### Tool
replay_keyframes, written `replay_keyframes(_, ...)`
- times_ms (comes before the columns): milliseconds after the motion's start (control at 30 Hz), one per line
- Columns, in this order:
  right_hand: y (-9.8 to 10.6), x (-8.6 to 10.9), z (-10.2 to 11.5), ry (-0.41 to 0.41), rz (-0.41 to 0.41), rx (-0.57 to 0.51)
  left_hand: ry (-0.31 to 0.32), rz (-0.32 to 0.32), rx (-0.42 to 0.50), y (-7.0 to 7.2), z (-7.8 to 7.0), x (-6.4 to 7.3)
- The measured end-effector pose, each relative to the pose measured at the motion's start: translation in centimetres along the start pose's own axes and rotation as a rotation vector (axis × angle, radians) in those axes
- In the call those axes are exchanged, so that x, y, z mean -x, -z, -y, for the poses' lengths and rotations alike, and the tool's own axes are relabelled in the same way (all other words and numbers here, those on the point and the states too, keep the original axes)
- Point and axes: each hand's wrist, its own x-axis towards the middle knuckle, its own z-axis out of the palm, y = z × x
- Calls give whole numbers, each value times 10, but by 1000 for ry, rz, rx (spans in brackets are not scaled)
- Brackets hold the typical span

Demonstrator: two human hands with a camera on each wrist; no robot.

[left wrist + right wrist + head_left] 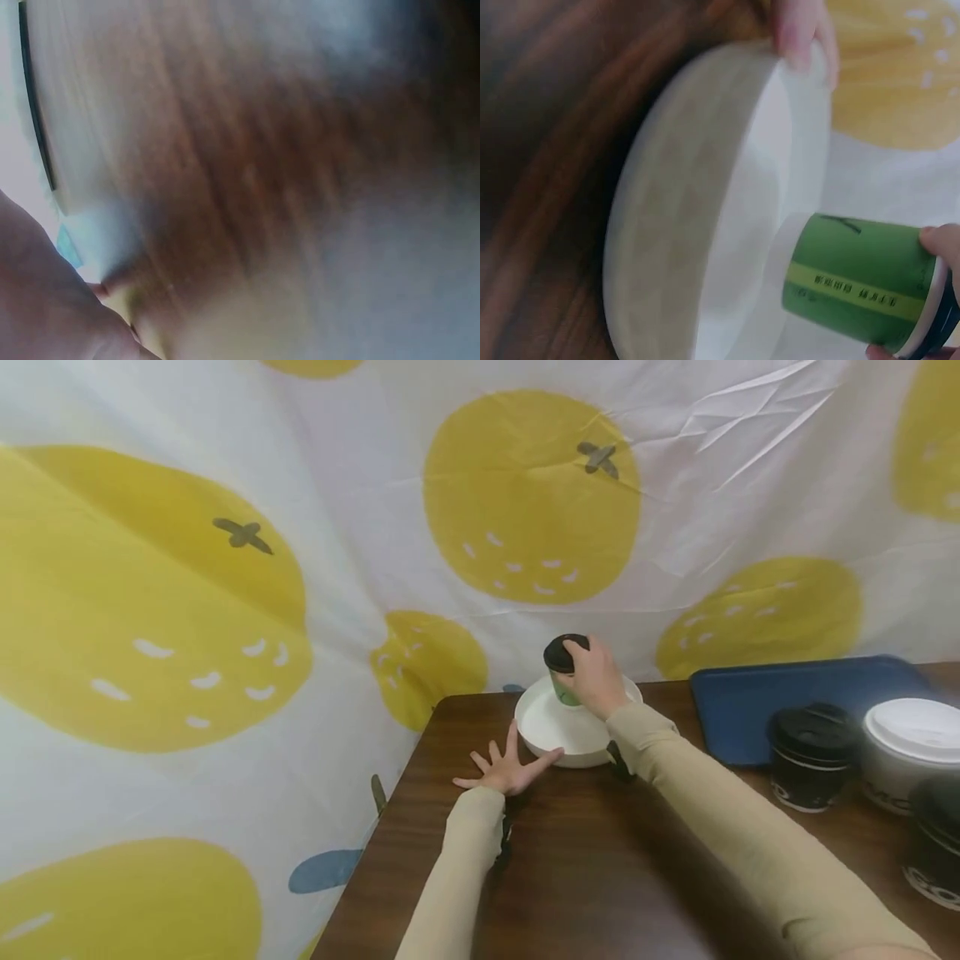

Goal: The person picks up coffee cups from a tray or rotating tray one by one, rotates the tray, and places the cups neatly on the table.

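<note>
My right hand (598, 677) grips a green paper cup (859, 281) with a black lid (566, 652) from above, near the lid. In the head view the cup stands upright, its base within the outline of a round white dish (551, 735). The right wrist view shows a yellow band with printed characters around the cup and the dish's tall, faintly patterned side. My left hand (506, 771) is spread at the dish's near left side, fingertips right at the rim. Only part of that hand shows in the blurred left wrist view.
A blue tray (727, 718) lies at the back right of the brown wooden table (577, 860). Before it stand a black lidded cup (813, 756), a wide white lidded cup (911, 735) and another black cup (941, 835). A lemon-print curtain (360, 468) hangs close behind and left.
</note>
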Motion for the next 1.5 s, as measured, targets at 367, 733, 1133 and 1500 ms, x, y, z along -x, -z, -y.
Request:
replay_keyframes(367,63,67,16,49,-65,27,-22,16,13,-2,-4,5)
replay_keyframes(733,126,154,1,60,-62,131,-1,16,8,4,0,-3)
replay_keyframes(1133,181,245,-34,161,-242,307,-17,40,25,1,-2,-4)
replay_keyframes(1500,199,276,-54,97,-302,364,4,66,0,-4,-2,-16)
